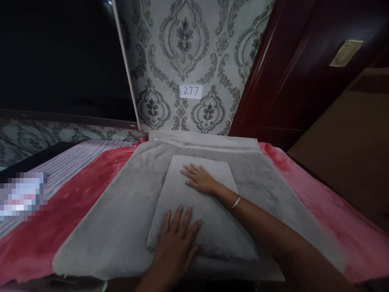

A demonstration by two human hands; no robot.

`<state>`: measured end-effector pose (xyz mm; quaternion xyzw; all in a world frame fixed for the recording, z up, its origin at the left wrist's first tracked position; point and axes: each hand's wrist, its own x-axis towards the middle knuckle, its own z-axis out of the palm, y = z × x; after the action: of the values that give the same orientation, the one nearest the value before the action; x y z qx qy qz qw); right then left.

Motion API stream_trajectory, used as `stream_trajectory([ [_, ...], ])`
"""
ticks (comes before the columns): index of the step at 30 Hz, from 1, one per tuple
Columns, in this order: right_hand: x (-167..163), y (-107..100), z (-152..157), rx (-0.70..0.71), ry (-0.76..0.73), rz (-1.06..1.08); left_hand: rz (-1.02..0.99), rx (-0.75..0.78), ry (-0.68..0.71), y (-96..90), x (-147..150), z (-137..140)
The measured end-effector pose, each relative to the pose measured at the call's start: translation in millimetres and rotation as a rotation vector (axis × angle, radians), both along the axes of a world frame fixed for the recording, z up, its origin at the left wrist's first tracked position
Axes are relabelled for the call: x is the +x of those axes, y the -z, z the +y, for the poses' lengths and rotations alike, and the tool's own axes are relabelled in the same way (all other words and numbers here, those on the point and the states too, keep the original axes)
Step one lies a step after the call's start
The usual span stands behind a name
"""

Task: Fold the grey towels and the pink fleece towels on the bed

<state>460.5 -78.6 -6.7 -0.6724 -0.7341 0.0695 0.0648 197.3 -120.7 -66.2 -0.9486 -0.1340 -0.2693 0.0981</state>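
Head: grips (174, 242) (201, 179) splayed on folded cloth (214, 223).

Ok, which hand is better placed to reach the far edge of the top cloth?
The right hand, I'd judge. It lies spread on the top cloth, much closer to the far edge. The left hand is down by the near edge.

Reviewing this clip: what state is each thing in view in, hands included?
Left hand: open, palm down
Right hand: open, palm down
Small grey cloth: flat, apparently folded, under both hands
Large grey cloth: spread out beneath it
Red cloth: spread below the large one
Striped cloth: laid out
Screen: dark, no picture
Number card: on the wall, reading 277
Bracelet: worn near the right hand
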Motion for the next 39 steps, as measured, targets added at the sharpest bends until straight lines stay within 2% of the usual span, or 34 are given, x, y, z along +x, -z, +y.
stream_trajectory([
  [6, 51.8, 1.5, 63.0, -0.048, 0.175, 0.001, -0.010, 0.006, 0.039, 17.3, 1.4, 3.9],
  [11, 68.4, 10.8, 82.2, -0.053, 0.219, 0.018, -0.004, -0.010, 0.036, 30.8, 3.9, 5.1],
  [17, 65.3, 10.7, 77.8, -0.026, 0.243, 0.020, 0.028, -0.023, 0.012, 15.8, 2.6, 0.5],
  [23, 40.5, -12.1, 67.5, 0.012, 0.387, 0.001, 0.063, -0.113, 0.043, -1.5, -2.9, -0.6],
  [24, 30.2, -16.1, 62.0, 0.030, 0.381, -0.010, 0.076, -0.122, 0.057, -4.5, -5.1, 1.5],
  [26, 2.6, -20.8, 44.7, 0.064, 0.279, -0.037, 0.097, -0.126, 0.088, -11.1, -10.9, 7.7],
  [30, -61.3, -12.7, -3.2, 0.050, -0.159, -0.047, 0.051, -0.078, 0.077, -18.5, -22.9, 20.6],
  [33, -80.9, -2.8, -19.4, 0.031, -0.368, -0.001, -0.076, -0.041, 0.021, -11.5, -25.4, 21.5],
  [35, -72.1, -0.7, -9.8, 0.034, -0.376, 0.006, -0.178, -0.048, -0.006, -3.2, -24.5, 18.1],
  [39, -29.1, -3.8, 43.4, 0.008, -0.185, -0.027, -0.243, -0.083, 0.007, 9.8, -22.8, 12.9],
])
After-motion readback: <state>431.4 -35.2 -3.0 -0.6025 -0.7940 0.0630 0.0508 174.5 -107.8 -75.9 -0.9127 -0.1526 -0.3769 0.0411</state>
